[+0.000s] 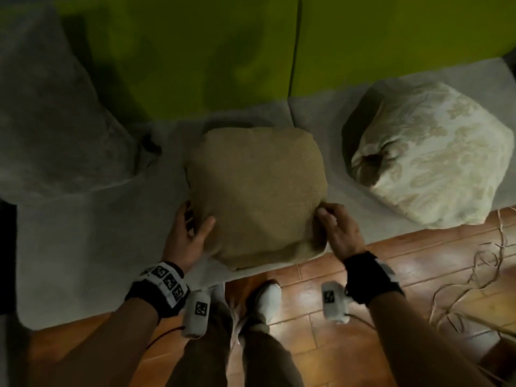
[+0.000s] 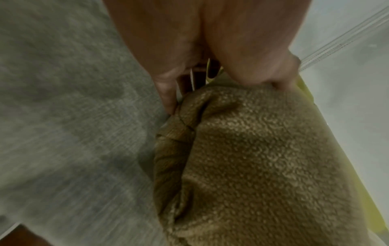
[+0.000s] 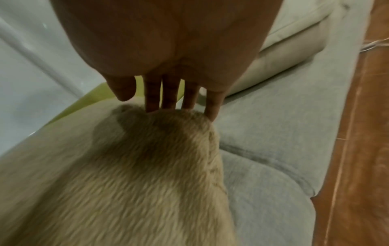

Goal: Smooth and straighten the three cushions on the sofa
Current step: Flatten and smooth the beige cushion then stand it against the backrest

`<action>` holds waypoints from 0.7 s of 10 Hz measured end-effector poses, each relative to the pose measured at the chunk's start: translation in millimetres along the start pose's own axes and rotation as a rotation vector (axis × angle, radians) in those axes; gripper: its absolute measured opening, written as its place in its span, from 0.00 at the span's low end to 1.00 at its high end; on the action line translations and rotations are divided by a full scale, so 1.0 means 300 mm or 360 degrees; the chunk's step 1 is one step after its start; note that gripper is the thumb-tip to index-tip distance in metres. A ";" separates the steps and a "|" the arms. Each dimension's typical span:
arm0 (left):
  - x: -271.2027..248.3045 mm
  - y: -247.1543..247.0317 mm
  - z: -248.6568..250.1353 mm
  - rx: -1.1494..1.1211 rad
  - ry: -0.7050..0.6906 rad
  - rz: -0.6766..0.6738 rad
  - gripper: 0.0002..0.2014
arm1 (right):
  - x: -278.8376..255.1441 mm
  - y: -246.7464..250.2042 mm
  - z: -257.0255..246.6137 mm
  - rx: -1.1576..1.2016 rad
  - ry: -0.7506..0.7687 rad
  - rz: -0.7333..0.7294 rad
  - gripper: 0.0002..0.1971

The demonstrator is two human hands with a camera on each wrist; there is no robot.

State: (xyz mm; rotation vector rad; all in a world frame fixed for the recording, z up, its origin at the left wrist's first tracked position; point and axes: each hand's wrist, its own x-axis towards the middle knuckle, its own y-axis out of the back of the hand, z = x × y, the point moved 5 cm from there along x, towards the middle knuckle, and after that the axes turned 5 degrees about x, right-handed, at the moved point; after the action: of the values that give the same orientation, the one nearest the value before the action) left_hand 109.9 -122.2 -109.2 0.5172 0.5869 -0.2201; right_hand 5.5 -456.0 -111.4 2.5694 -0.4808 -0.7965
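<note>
Tan cushion (image 1: pixel 255 196) lies flat on the sofa seat (image 1: pixel 83 247), overhanging the front edge, bracketed: left hand (image 1: pixel 190 233) grips its near-left corner, right hand (image 1: pixel 339 230) pinches the near-right. Both equally close (patterned cushion (image 1: pixel 435 155) sits well right).

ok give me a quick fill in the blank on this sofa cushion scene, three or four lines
1. Both hands are on the plain ____ fabric cushion in the middle of the grey sofa seat.
2. The cream floral-patterned cushion lies on the person's ____ side.
3. The sofa's backrest is coloured ____.
4. The left hand holds the middle cushion's left edge, and the right hand holds its ____ edge.

Missing words: tan; right; green; right
</note>
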 end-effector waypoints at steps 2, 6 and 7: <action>0.028 0.065 -0.187 0.0243 0.0116 0.0119 0.05 | -0.024 0.114 0.075 -0.0119 -0.0230 0.0343 0.10; -0.037 -0.126 -0.128 -0.0250 0.0292 0.0031 0.19 | -0.060 -0.111 0.116 0.0518 -0.0457 -0.0113 0.22; -0.026 -0.168 -0.128 -0.0345 0.0345 -0.0237 0.17 | -0.024 -0.102 0.100 0.0602 -0.0548 -0.0340 0.17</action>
State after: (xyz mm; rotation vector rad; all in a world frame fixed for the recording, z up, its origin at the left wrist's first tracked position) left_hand 68.2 -144.5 -152.3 0.2886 0.8517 -0.2400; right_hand -11.8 -434.9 -145.2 2.8721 -0.5031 -1.3508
